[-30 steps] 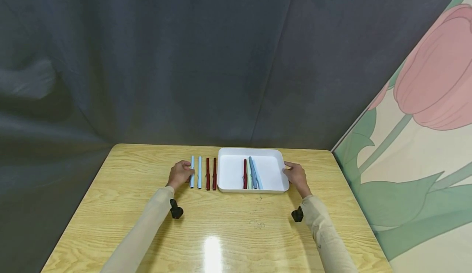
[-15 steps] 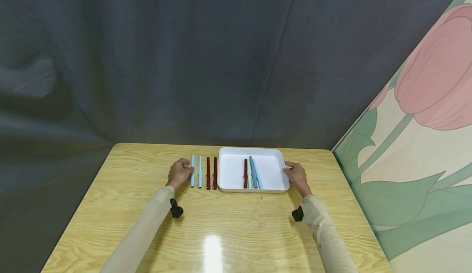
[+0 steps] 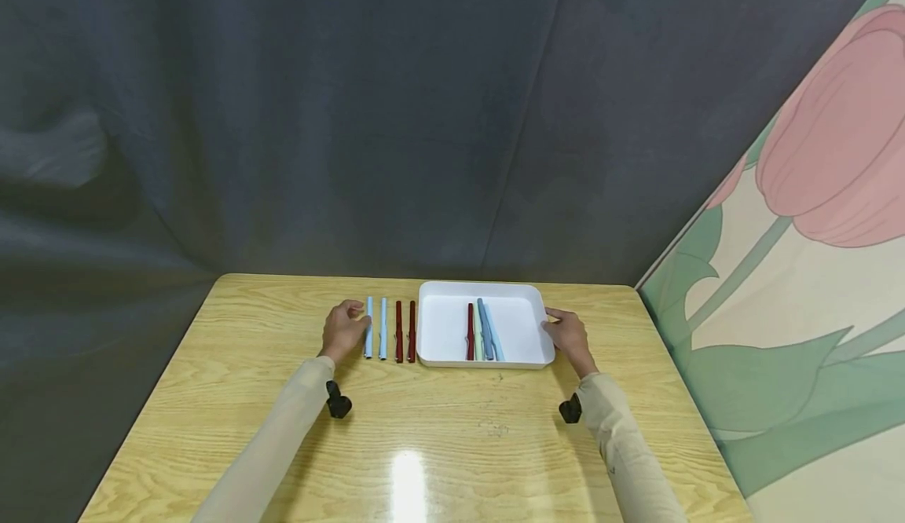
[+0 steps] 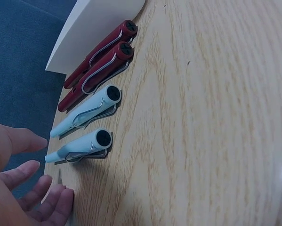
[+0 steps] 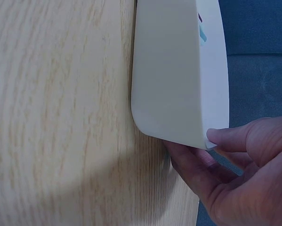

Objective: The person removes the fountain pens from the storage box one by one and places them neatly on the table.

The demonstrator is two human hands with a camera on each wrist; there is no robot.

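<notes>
1. The outermost light blue pen (image 4: 82,146) lies on the table (image 3: 452,444), farthest left in a row of four.
2. Around its far end, the left hand (image 3: 342,330) is loosely spread, thumb and fingers apart and gripping nothing; whether a fingertip grazes the pen I cannot tell.
3. Beside it lie a second light blue pen (image 3: 383,329) and two dark red pens (image 3: 406,332).
4. Just beyond sits the white tray (image 3: 441,323), holding four more pens (image 3: 484,331).
5. The right hand (image 3: 569,334) pinches the tray's right end, thumb on the rim, fingers against the outer wall.
</notes>
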